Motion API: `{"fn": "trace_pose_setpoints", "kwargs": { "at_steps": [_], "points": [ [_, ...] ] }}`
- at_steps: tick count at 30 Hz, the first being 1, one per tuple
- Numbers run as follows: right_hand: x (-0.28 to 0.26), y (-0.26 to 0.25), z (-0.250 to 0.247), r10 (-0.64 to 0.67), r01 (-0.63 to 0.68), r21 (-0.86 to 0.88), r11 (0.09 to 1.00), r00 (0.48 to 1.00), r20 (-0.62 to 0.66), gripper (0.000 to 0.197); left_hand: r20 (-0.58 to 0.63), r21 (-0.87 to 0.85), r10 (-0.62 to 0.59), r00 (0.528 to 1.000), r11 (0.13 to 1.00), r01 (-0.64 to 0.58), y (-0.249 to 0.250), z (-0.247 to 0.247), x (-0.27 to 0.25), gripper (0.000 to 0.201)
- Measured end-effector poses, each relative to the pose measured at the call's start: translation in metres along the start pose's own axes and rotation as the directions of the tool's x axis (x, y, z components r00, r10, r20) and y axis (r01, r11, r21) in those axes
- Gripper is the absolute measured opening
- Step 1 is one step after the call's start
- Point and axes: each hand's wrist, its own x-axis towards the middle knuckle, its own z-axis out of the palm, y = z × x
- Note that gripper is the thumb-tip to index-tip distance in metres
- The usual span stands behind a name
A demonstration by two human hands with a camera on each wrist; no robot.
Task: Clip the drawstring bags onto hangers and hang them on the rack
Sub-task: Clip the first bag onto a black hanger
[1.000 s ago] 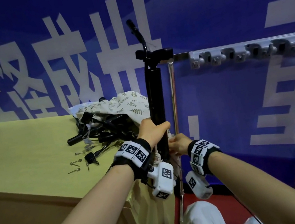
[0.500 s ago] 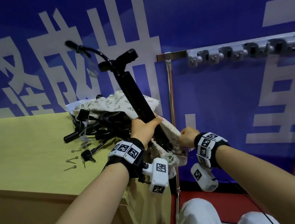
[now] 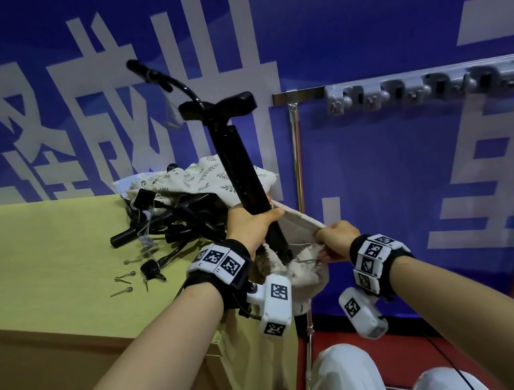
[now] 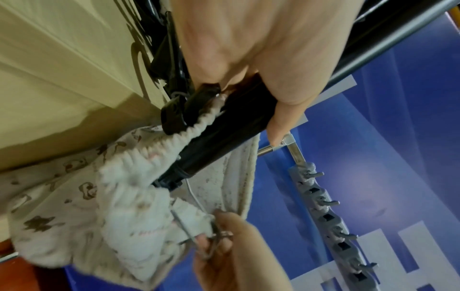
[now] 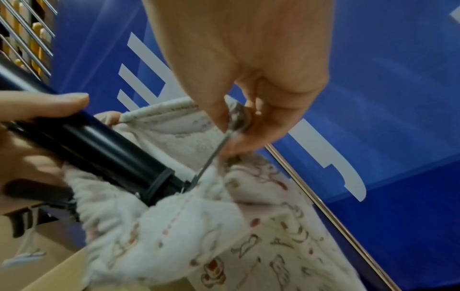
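Observation:
My left hand [image 3: 250,226] grips a black cylinder [image 3: 240,163] that has a crossbar and a curved hose at its top. It leans left, and its lower end sits in the mouth of a cream printed drawstring bag [image 3: 306,275]. In the left wrist view my left hand [image 4: 273,78] wraps the cylinder [image 4: 224,126] above the bag [image 4: 124,196]. My right hand [image 3: 338,239] pinches a thin metal wire [image 5: 219,149] that runs from the cylinder's foot [image 5: 159,189], and it pulls the bag's rim [image 5: 159,110] taut. The rack's rail [image 3: 434,85] of grey hooks holds nothing.
A yellow-green table [image 3: 36,248] carries a pile of black parts [image 3: 177,215], a leaf-print bag [image 3: 205,176] and several small metal pins [image 3: 123,278]. The rack's chrome post [image 3: 298,154] stands just behind my hands. White trouser knees [image 3: 342,385] are below.
The black cylinder has tipped from upright to leaning left. My right hand has moved a little to the right and stretched the bag's mouth.

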Motion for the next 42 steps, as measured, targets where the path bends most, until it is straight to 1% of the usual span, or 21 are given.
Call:
{"fn": "trace_pose_setpoints", "kwargs": {
  "at_steps": [3, 5, 7, 9, 10, 11, 12, 13, 14, 15, 16, 17, 18, 19, 21, 25, 28, 33, 39, 40, 42],
  "points": [
    [-0.005, -0.011, -0.003, -0.001, 0.006, 0.234, 0.972, 1.000, -0.019, 0.010, -0.001, 0.153, 0.003, 1.000, 0.988, -0.003, -0.004, 0.000, 0.002, 0.028],
    [-0.009, -0.021, -0.004, -0.013, -0.015, 0.389, 0.921, 0.997, 0.070, 0.012, 0.007, 0.213, -0.001, 1.000, 0.977, 0.000, -0.005, 0.002, 0.002, 0.035],
    [-0.013, -0.027, -0.007, -0.029, -0.049, 0.349, 0.936, 0.977, 0.213, 0.019, 0.004, 0.239, 0.005, 1.000, 0.971, -0.005, -0.005, 0.003, 0.002, 0.038],
    [-0.014, -0.028, -0.012, -0.038, 0.036, 0.014, 0.999, 0.939, 0.341, 0.028, -0.009, 0.246, 0.022, 1.000, 0.969, -0.019, -0.004, 0.004, 0.002, 0.039],
    [-0.015, -0.028, -0.014, -0.011, 0.102, -0.206, 0.973, 0.917, 0.399, 0.029, -0.017, 0.241, 0.034, 0.999, 0.970, -0.029, -0.004, 0.004, 0.002, 0.040],
    [-0.019, -0.028, -0.015, 0.046, 0.159, -0.418, 0.895, 0.897, 0.440, 0.026, -0.027, 0.228, 0.041, 0.999, 0.973, -0.034, -0.004, 0.003, 0.002, 0.039],
    [-0.021, -0.027, -0.016, 0.110, 0.206, -0.599, 0.774, 0.888, 0.447, 0.020, -0.037, 0.211, 0.048, 0.998, 0.977, -0.039, -0.004, 0.003, 0.001, 0.038],
    [-0.021, -0.025, -0.016, 0.156, 0.241, -0.719, 0.651, 0.885, 0.438, 0.012, -0.051, 0.196, 0.045, 0.998, 0.980, -0.035, -0.004, 0.002, 0.001, 0.038],
    [-0.022, -0.023, -0.016, 0.178, 0.256, -0.780, 0.571, 0.889, 0.422, 0.008, -0.067, 0.188, 0.038, 0.997, 0.982, -0.025, -0.005, 0.002, 0.001, 0.038],
    [-0.019, -0.019, -0.016, 0.174, 0.251, -0.790, 0.560, 0.896, 0.408, 0.009, -0.083, 0.184, 0.029, 0.996, 0.983, -0.013, -0.006, 0.001, 0.002, 0.040],
    [-0.016, -0.016, -0.017, 0.144, 0.232, -0.749, 0.620, 0.905, 0.400, 0.012, -0.094, 0.190, 0.018, 0.995, 0.982, 0.000, -0.007, 0.000, 0.004, 0.042],
    [-0.013, -0.014, -0.018, 0.100, 0.196, -0.650, 0.734, 0.916, 0.389, 0.013, -0.096, 0.203, 0.011, 0.995, 0.979, 0.008, -0.007, -0.001, 0.005, 0.041],
    [-0.012, -0.014, -0.018, 0.050, 0.164, -0.507, 0.846, 0.923, 0.381, 0.013, -0.086, 0.228, 0.012, 0.996, 0.974, 0.008, -0.007, -0.003, 0.006, 0.039],
    [-0.014, -0.017, -0.018, 0.007, 0.145, -0.365, 0.920, 0.924, 0.383, 0.015, -0.063, 0.256, 0.013, 0.998, 0.967, 0.003, -0.007, -0.003, 0.006, 0.037],
    [-0.018, -0.027, -0.018, -0.058, 0.124, -0.168, 0.978, 0.934, 0.352, 0.023, -0.006, 0.297, 0.017, 1.000, 0.955, -0.015, -0.007, -0.005, 0.005, 0.035],
    [-0.025, -0.044, -0.013, -0.113, 0.111, 0.023, 0.994, 0.963, 0.243, 0.026, 0.051, 0.272, 0.038, 0.998, 0.961, -0.051, 0.010, -0.002, 0.005, 0.036],
    [-0.025, -0.049, -0.010, -0.146, 0.129, 0.119, 0.985, 0.977, 0.154, 0.029, 0.053, 0.270, 0.038, 0.998, 0.961, -0.051, 0.018, 0.002, 0.006, 0.036],
    [-0.026, -0.047, -0.008, -0.177, 0.165, 0.108, 0.980, 0.977, 0.116, 0.030, -0.004, 0.279, -0.031, 1.000, 0.960, 0.031, 0.002, 0.003, 0.004, 0.042],
    [-0.024, -0.044, -0.019, -0.219, 0.215, 0.085, 0.973, 0.975, 0.040, 0.028, -0.078, 0.354, 0.029, 0.997, 0.935, 0.001, 0.009, -0.003, 0.007, 0.004],
    [-0.024, -0.044, -0.021, -0.216, 0.214, 0.078, 0.974, 0.976, 0.024, 0.025, -0.093, 0.333, 0.015, 0.996, 0.943, 0.017, 0.011, -0.005, 0.008, 0.006],
    [-0.023, -0.042, -0.026, -0.210, 0.210, 0.064, 0.976, 0.978, -0.008, 0.019, -0.126, 0.276, -0.023, 0.992, 0.959, 0.057, 0.009, -0.008, 0.011, 0.023]
  ]
}}
